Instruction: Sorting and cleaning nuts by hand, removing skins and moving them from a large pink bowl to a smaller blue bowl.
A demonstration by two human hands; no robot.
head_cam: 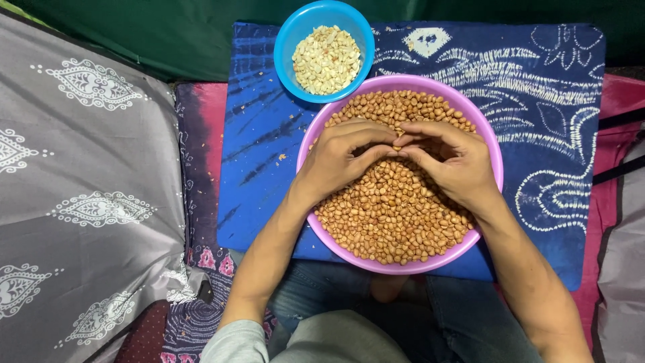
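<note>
Both hands pinching a peanut over the pink bowl

From the head view I look straight down at my two hands meeting over a wide pink bowl (482, 232) heaped with brown, skin-on peanuts (393, 215). My left hand (339, 158) lies curled over the heap, knuckles up, fingers bent inward towards the middle. My right hand (457, 165) mirrors it from the other side, and the fingertips of both come together just above the nuts, near the centre of the bowl towards its far half. Between those fingertips I can make out a small pale bit, seemingly a single nut (399, 142) pinched there; neither hand is open, both are closed down to a fine pinch, though I cannot tell which fingers actually carry it. The heels of both hands rest on or just over the heap.

Just beyond the pink bowl, touching its far rim on the left, sits a smaller blue bowl (285, 50) holding pale, skinned peanuts (326, 59). Both bowls stand on a blue patterned cloth (551, 101) with white markings, and a few loose crumbs lie on it left of the pink bowl. A grey cushion with white ornaments (87, 188) lies well off to my left. My knees in jeans (463, 323) show under the near rim of the pink bowl
</note>
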